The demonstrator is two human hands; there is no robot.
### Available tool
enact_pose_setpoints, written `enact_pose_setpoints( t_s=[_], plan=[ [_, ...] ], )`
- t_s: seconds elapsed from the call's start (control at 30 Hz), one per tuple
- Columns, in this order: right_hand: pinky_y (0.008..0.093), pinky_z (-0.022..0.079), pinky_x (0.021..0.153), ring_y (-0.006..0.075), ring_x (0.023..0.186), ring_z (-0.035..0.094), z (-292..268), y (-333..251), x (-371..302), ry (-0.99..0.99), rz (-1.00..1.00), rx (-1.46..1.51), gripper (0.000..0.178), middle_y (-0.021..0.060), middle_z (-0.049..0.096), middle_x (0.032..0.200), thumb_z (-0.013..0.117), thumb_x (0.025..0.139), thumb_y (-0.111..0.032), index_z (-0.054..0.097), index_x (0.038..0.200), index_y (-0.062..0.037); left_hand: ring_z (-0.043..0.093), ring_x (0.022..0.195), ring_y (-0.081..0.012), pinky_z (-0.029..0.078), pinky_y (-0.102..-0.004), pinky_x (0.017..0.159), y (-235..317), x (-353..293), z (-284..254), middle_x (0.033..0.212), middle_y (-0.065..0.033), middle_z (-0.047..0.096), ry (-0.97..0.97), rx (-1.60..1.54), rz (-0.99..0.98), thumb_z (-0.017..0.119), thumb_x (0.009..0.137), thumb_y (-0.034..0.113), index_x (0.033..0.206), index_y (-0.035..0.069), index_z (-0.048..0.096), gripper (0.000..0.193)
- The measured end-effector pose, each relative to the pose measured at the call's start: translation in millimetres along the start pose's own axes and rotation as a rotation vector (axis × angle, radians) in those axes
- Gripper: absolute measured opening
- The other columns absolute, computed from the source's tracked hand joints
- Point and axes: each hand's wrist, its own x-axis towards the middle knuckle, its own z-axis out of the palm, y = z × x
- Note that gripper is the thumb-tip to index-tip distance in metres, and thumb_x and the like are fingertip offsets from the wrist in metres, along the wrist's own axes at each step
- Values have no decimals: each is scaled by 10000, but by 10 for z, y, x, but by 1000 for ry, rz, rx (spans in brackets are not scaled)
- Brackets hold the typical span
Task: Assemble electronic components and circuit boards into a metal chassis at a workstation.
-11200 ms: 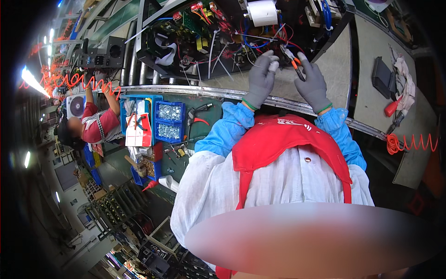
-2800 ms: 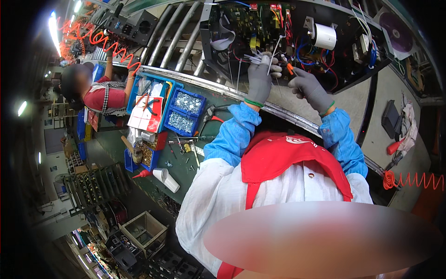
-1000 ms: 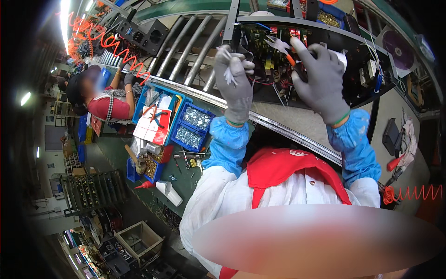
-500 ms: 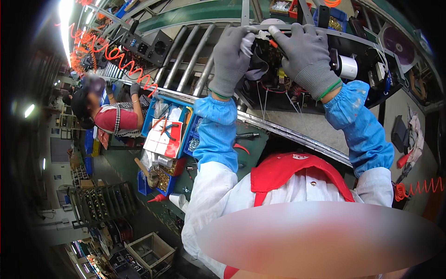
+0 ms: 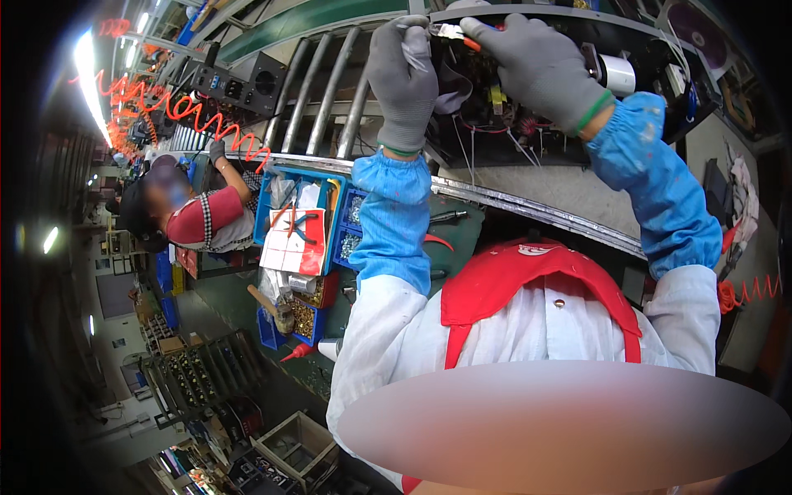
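Note:
My left hand (image 5: 402,82), in a grey knitted glove, is closed on a crumpled whitish piece (image 5: 418,51) at the upper middle. Its exact kind is not clear. My right hand (image 5: 540,70), gloved alike, grips a small tool with an orange handle (image 5: 471,44) and a shiny silver end (image 5: 448,31). That end points toward the left hand's fingertips. Both hands are at the far-left part of an open black equipment housing (image 5: 577,157), which has wires, white cable ties and a silver-white cylinder (image 5: 617,75) inside. The right hand covers part of its interior.
Metal rollers (image 5: 322,99) lie left of the housing. A blue tray (image 5: 272,194) with red-handled pliers (image 5: 304,228), screw bins (image 5: 307,320) and a mallet (image 5: 272,309) stands on the green bench. Another person (image 5: 198,214) works at the left. Orange coiled hoses (image 5: 206,124) hang nearby.
Both hands have moved up toward the housing's far edge. The tool's silver end now shows more plainly beside the left fingertips. The other person has shifted slightly.

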Motion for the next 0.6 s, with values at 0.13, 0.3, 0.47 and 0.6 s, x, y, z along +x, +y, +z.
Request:
enact_pose_setpoints(
  t_s=[0.13,0.3,0.47,0.6],
  plan=[
    [407,537,693,335,826,623,-22,29,-543,45,210,349,663,129,575,949,660,783,-135,453,1410,-196,629,756,-255,527,-356,715,426,-217,-140,925,-148,622,-43,-125,-128,526,992,132,1012,17,612,145],
    [445,510,752,350,904,609,361,-116,-1711,-349,510,557,704,155,548,999,665,779,-159,416,1437,-190,685,775,-263,540,-353,625,500,-1091,-271,914,-156,638,-413,-227,-389,577,949,94,1058,5,602,143],
    [445,499,845,354,1010,566,809,-155,-2309,-394,548,343,811,152,559,1111,704,757,-228,358,1490,-198,636,876,-339,524,-436,718,257,-1729,152,1004,-149,603,-777,130,-186,582,788,-21,1263,69,530,485],
    [448,492,838,340,1010,568,991,-165,-2297,-481,523,221,854,147,559,1116,742,737,-284,354,1494,-214,611,891,-353,511,-448,742,181,-1996,473,956,-136,568,-990,164,-182,569,771,-8,1301,105,511,546]
  ],
)
